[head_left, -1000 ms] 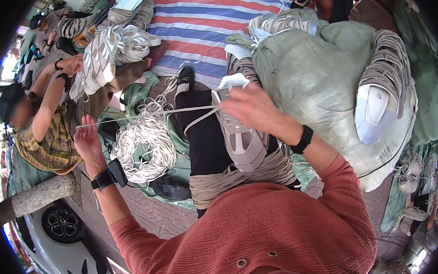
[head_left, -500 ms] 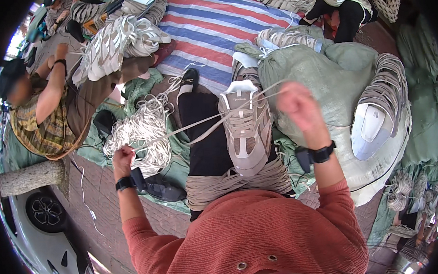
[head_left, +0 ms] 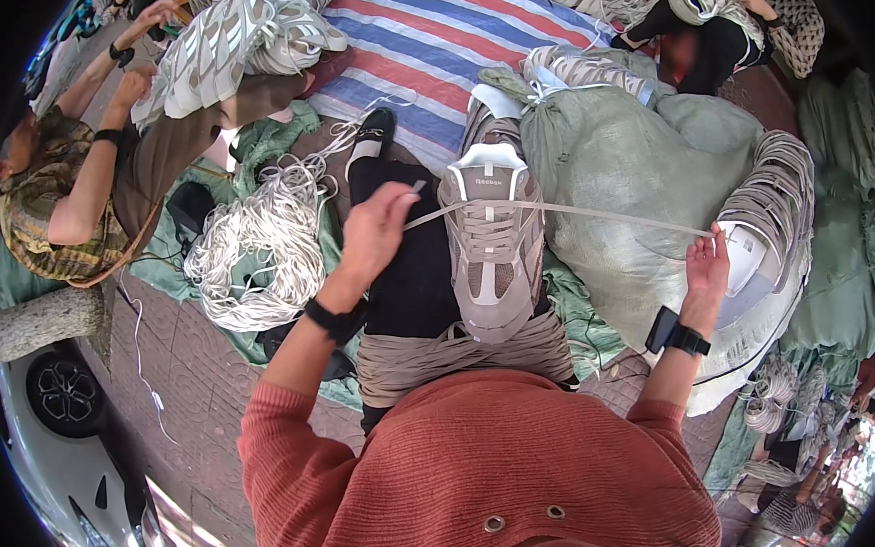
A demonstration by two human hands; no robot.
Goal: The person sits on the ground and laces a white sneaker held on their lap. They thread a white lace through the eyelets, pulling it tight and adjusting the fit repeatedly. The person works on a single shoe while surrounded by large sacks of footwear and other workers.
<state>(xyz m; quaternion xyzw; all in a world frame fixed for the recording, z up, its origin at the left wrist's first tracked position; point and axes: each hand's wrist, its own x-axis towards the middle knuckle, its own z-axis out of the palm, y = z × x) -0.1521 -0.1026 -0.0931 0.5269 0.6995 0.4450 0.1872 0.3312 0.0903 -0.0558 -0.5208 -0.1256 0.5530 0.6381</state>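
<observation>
A grey-and-beige shoe upper (head_left: pixel 495 255) rests toe toward me on my right thigh, its front laced partway up. From near its top eyelets a flat beige shoelace (head_left: pixel 604 210) runs out to both sides. My left hand (head_left: pixel 375 235), left of the upper, is closed in a pinch, with a lace end poking out above the fingertips. Out to the right, my right hand (head_left: pixel 708 265) pinches the other stretch, drawn nearly straight across the upper. A thick bundle of beige laces (head_left: pixel 463 365) lies across my lap.
A heap of white laces (head_left: pixel 256 254) lies on green sheeting at the left. Stuffed green sacks (head_left: pixel 642 181) stand on the right, with nested shoe uppers (head_left: pixel 779 202). Ahead is a striped tarp (head_left: pixel 443 42). Another person (head_left: pixel 72 196) sits at far left; a car (head_left: pixel 68 457) is below.
My left hand has moved up and right, close to the upper. My right hand has swung outward and down to the right, pulling the lace across.
</observation>
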